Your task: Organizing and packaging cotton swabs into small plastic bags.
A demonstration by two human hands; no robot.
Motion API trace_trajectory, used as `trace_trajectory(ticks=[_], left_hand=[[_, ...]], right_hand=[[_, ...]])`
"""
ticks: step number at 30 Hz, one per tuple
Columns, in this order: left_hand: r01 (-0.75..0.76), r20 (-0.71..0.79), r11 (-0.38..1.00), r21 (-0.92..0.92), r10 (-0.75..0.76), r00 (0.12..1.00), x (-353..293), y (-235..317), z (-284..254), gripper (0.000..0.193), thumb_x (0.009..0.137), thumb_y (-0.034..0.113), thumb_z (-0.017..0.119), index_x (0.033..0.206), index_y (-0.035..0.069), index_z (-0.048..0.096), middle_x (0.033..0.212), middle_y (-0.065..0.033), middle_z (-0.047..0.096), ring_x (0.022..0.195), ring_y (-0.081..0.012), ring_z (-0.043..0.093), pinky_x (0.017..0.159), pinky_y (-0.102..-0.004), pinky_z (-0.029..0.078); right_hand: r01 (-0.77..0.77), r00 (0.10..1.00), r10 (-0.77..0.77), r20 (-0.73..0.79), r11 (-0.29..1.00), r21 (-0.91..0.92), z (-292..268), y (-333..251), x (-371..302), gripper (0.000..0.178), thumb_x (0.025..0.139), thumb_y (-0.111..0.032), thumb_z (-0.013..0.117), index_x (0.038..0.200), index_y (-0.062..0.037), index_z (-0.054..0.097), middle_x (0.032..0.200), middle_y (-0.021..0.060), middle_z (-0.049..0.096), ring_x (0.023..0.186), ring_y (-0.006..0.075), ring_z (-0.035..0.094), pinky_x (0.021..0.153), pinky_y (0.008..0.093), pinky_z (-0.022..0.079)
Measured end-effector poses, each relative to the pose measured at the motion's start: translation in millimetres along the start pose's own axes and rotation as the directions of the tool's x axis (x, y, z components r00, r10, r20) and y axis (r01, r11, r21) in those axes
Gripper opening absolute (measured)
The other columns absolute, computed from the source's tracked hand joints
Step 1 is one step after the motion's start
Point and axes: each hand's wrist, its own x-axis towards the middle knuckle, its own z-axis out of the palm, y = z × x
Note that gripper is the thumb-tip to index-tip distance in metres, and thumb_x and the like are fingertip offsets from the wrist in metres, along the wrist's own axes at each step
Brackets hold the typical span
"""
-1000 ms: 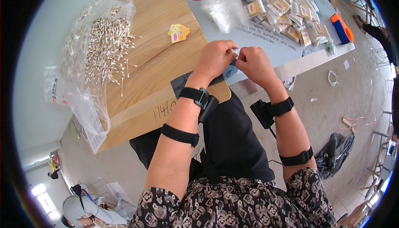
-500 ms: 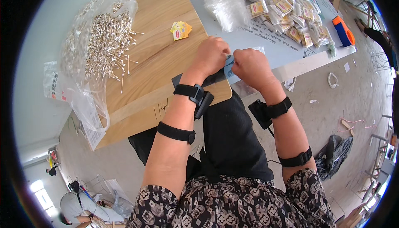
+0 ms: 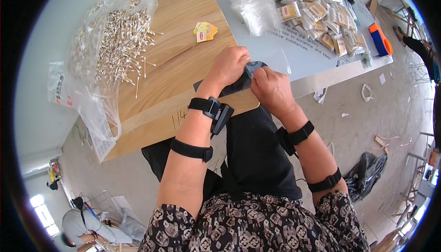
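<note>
Near the front edge of the wooden board, my left hand point(image 3: 228, 65) and my right hand point(image 3: 273, 88) are close together, both with fingers closed. Between them, a dark, shiny, flexible sheet point(image 3: 254, 66) bends upward, pinched by both hands; its exact kind I cannot make out. More of the dark material lies flat below my left hand. Clear film point(image 3: 279, 59) spreads just beyond my right hand. A few small yellow printed cards point(image 3: 205, 31) lie on the board ahead of my left hand. My fingertips are partly hidden.
At left, an open clear bag point(image 3: 149, 1) spills many cotton swabs point(image 3: 120, 45). Flat clear bags point(image 3: 253, 10) are stacked at the far middle, beside a pile of filled swab packets point(image 3: 317, 10). An orange and blue tape dispenser point(image 3: 380, 40) sits at the right edge.
My right hand has drawn slightly down and left, my left hand slightly down. The sheet between them, bluish before, now shows dark and bent up. The view has shifted slightly.
</note>
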Motion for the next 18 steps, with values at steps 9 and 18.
trace_trajectory(ticks=[9,18], left_hand=[[0.014,-0.073,0.998,0.057,-0.010,0.997,-14,-2,2,0.020,0.090,0.016,0.058,0.083,-0.002,0.060,0.080,-0.0181,0.061,0.079,-0.0366,0.056,0.071,-0.0420,0.045],[-0.210,0.015,0.837,0.505,0.234,0.972,-17,-10,-14,0.013,0.087,0.013,0.058,0.079,0.004,0.058,0.085,-0.0123,0.058,0.090,-0.0354,0.053,0.080,-0.0454,0.045]], right_hand=[[-0.535,0.843,0.495,0.210,0.810,0.240,-24,-7,-22,0.015,0.078,-0.012,0.063,0.073,0.0022,0.062,0.062,0.0159,0.062,0.057,0.0300,0.063,0.053,0.0383,0.049],[-0.665,0.747,0.508,0.430,0.587,0.462,-31,-26,-23,0.017,0.078,-0.011,0.067,0.087,0.0035,0.068,0.073,0.0135,0.066,0.064,0.0221,0.064,0.058,0.0337,0.049]])
